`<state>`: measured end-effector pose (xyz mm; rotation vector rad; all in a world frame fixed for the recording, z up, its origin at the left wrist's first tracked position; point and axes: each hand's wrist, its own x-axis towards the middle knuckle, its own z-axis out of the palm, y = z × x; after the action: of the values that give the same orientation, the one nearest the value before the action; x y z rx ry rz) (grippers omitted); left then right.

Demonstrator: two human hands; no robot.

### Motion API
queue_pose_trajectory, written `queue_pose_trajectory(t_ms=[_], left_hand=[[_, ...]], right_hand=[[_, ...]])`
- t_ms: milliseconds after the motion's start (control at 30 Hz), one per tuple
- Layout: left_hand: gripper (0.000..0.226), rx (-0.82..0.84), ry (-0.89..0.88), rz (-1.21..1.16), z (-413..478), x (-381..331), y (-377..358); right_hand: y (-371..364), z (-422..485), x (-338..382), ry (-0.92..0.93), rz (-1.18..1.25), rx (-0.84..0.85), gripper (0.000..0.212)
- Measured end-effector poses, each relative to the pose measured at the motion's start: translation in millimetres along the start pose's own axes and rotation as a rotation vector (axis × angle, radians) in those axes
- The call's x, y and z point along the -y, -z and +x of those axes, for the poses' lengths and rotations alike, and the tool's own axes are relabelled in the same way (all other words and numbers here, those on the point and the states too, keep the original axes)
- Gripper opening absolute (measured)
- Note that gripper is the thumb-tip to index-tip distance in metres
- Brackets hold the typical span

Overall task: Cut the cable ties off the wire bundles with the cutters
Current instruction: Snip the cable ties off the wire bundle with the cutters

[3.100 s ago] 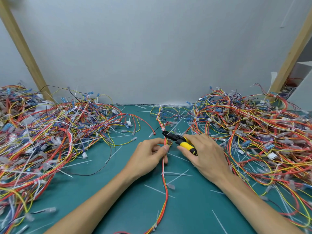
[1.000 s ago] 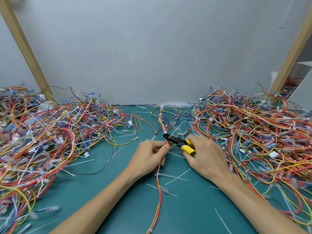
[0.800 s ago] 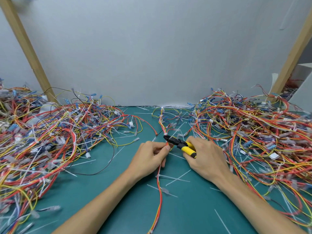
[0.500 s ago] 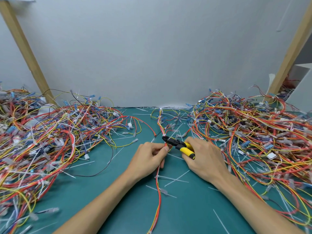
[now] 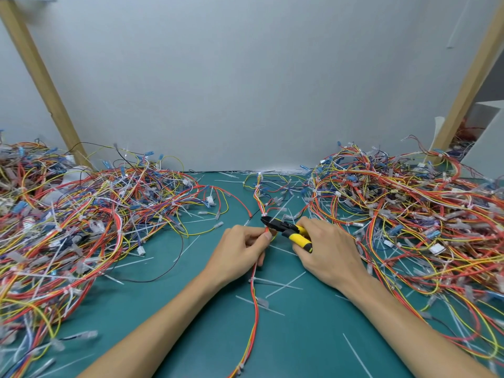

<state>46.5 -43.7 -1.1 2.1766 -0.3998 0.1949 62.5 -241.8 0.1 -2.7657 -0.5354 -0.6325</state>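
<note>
The left hand (image 5: 240, 255) pinches the limp, light wire bundle (image 5: 255, 301) mid-bench; the right hand (image 5: 324, 249) grips the cutters (image 5: 286, 230); best held beside the tie.

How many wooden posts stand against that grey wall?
2. The left wooden post slants up behind the left wire heap; the right wooden post slants up behind the right wire heap. Others may stand outside the view.
</note>
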Motion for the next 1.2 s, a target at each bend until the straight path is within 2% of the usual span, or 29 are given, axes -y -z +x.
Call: queue_pose_trajectory(t_ms=[267,800,967,1200], left_hand=[[0.037,-0.044,-0.001,-0.002,-0.2,-2.7,-1.0],[0.035,-0.023,-0.003,-0.039,0.5,-1.2,0.5],[0.035,-0.025,-0.012,-0.035,0.4,1.0,0.6],[0.037,-0.017,-0.022,-0.017,-0.3,1.9,0.3]], right_hand=[[2.4,0.7,3.0,0.006,-0.026,0.011,0.024],[2.4,1.4,2.1,-0.024,-0.04,0.008,0.022],[0.5,1.7,0.5,-0.008,0.012,0.025,0.037],[-0.2,0.7,-0.8,-0.001,0.015,0.027,0.039]])
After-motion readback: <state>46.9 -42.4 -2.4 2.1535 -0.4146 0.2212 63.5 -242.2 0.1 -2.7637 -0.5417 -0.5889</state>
